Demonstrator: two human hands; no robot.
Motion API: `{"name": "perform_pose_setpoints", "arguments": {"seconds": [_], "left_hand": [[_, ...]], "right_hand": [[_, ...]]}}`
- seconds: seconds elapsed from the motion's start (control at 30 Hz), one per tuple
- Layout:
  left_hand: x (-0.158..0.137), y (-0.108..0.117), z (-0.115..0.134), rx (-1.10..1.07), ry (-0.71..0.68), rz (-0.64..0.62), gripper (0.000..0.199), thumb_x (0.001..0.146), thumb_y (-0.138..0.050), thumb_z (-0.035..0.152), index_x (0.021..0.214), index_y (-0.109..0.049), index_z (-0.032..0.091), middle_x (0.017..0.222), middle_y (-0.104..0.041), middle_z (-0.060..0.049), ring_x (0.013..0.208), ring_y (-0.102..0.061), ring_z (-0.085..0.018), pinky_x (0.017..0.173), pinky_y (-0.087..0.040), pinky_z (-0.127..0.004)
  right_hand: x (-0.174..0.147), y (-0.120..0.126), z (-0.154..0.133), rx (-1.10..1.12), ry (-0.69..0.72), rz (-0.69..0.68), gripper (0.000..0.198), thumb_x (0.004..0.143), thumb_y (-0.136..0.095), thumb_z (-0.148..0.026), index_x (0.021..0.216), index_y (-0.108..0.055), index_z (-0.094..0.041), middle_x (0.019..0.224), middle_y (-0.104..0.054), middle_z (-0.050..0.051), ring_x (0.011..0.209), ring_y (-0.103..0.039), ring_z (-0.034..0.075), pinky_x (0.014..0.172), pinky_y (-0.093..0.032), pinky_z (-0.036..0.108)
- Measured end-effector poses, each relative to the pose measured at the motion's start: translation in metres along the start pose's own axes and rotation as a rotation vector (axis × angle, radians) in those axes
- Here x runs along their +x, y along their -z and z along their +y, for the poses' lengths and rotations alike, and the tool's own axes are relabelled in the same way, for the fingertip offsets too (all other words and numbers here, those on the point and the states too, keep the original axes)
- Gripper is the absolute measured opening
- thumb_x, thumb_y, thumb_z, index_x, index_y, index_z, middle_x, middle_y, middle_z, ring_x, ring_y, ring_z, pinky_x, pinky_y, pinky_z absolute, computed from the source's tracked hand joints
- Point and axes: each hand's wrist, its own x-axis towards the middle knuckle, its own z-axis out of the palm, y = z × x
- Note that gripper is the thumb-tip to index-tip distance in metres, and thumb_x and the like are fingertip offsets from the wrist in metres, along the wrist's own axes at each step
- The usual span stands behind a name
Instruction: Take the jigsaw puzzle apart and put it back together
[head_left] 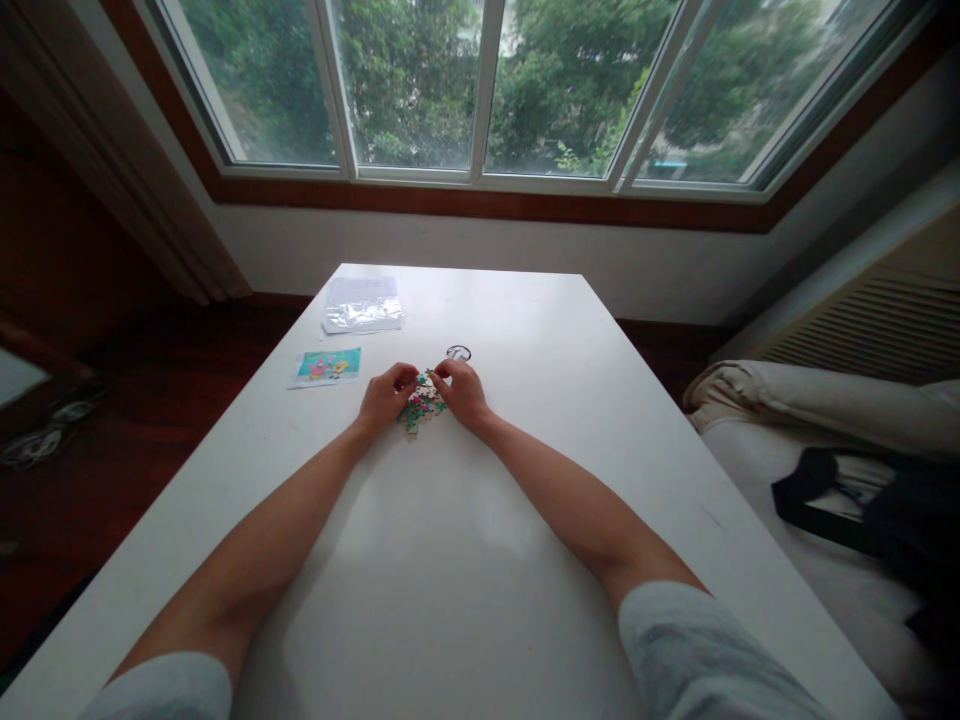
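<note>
A small heap of colourful jigsaw pieces [424, 405] lies on the white table, with my hands on either side of it. My left hand [386, 394] is closed in a pinch at the heap's left edge, its fingertips at a small teal jigsaw piece [421, 379]. From the other side, my right hand [463, 392] pinches a small piece between thumb and fingers, just above the heap. The fingertips of both hands almost meet, and the exact grip is too small to see clearly. Behind my right hand lies a dark-rimmed round item [458, 353].
A bright picture card [327, 367] showing cartoon figures lies left of the hands on the white table [450, 560]. Farther back is a clear plastic bag [364, 304]. A window [480, 100] stands beyond the table; a bed with dark cloth [892, 510] is at the right.
</note>
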Motion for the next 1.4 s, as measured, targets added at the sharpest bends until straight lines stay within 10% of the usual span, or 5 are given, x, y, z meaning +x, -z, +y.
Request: {"name": "perform_pose_setpoints", "arguments": {"seconds": [1.07,1.4], "left_hand": [[0.002,0.001,-0.007,0.105,-0.054,0.019,0.016,0.088,-0.06,0.023,0.098,-0.073,0.022,0.091,-0.075,-0.002,0.076,-0.066,-0.017,0.077,-0.054,-0.031],[0.003,0.001,-0.014,0.462,-0.081,-0.073,0.039,0.084,-0.067,0.026,0.122,-0.071,0.023,0.123,-0.069,-0.009,0.115,-0.059,-0.029,0.106,-0.046,-0.044]], "right_hand": [[0.002,0.001,0.003,-0.062,-0.073,-0.07,0.009,0.093,-0.066,-0.024,0.087,-0.073,-0.022,0.087,-0.071,0.004,0.087,-0.061,0.021,0.084,-0.045,0.033],[-0.002,0.006,-0.007,-0.228,0.024,-0.242,0.034,0.095,-0.066,-0.044,0.12,-0.074,-0.023,0.113,-0.067,0.009,0.11,-0.056,0.026,0.096,-0.041,0.038]]}}
